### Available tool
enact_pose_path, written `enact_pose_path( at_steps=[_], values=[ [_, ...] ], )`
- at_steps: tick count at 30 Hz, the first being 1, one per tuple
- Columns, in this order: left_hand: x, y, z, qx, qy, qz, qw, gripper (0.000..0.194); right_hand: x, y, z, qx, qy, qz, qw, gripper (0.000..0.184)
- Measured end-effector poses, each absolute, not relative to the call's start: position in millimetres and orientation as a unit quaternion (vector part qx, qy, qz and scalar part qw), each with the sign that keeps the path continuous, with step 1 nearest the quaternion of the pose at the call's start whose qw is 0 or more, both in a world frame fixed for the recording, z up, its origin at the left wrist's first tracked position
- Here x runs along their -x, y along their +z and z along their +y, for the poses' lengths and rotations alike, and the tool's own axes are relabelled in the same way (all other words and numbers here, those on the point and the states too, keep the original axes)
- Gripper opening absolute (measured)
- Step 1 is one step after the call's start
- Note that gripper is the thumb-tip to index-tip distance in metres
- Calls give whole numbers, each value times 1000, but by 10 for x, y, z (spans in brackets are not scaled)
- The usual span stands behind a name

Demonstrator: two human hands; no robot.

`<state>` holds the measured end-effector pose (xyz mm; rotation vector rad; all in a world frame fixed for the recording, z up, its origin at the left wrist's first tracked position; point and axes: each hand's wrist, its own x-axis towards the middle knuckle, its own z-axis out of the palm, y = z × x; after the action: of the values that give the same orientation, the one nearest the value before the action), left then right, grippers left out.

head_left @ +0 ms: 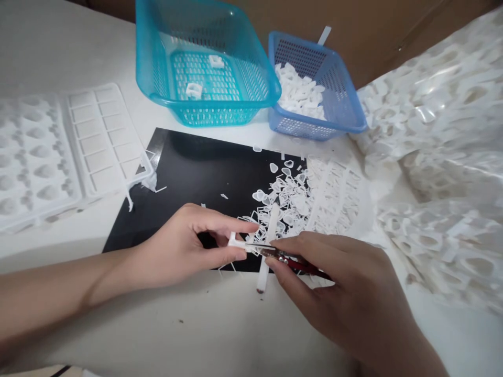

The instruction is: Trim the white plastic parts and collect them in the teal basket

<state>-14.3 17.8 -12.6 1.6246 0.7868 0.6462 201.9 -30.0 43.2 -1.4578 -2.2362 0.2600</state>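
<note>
White piece [234,242] pinched in left hand [190,236] between thumb and forefinger, bladed tool [283,258] clasped in right hand [340,283]

Muted light over the table [188,319], greyer toward its near edge! White glare streaks the plastic bag [451,94] by the right edge, the tray [37,157] blurs at the left, and the right hand [346,283] sits shaded.
</note>
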Motion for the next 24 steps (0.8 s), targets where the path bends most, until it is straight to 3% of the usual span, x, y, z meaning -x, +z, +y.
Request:
enact_pose_path(
  at_steps=[24],
  values=[
    [168,-126,175,-679,268,345,589,33,-1976,427,-296,520,82,-821,221,8]
  ],
)
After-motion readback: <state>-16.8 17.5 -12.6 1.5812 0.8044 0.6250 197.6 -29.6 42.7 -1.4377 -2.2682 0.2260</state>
